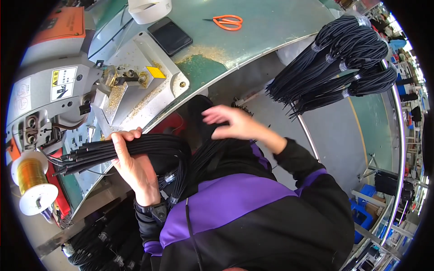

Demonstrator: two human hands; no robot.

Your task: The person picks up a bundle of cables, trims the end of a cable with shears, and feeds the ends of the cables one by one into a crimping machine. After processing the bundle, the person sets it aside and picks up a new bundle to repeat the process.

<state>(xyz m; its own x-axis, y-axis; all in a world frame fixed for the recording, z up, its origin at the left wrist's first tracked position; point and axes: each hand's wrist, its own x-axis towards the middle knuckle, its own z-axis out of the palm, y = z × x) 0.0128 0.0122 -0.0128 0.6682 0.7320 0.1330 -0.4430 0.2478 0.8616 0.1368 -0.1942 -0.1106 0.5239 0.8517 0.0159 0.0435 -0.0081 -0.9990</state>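
Observation:
My left hand (138, 176) is wrapped round a thick bundle of black cables (156, 145). Their loose ends point left toward the grey machine (38, 92), while the rest bends down over my lap. Clear ties bind parts of the cables near my left wrist. Slightly blurred, my right hand (235, 123) hovers above the lap with its fingers apart and nothing visible in it. More black cables run beneath it. The machine's metal base plate (174, 83) lies beyond the bundle, strewn with brass-coloured scraps.
On the green table (266, 22) lie orange-handled scissors (228, 21), a dark phone (170, 36) and a white roll (149, 10). A spool of brass-coloured wire (31, 174) sits at left. Tied cable bundles (337, 58) hang at upper right; others (101, 241) lie at lower left.

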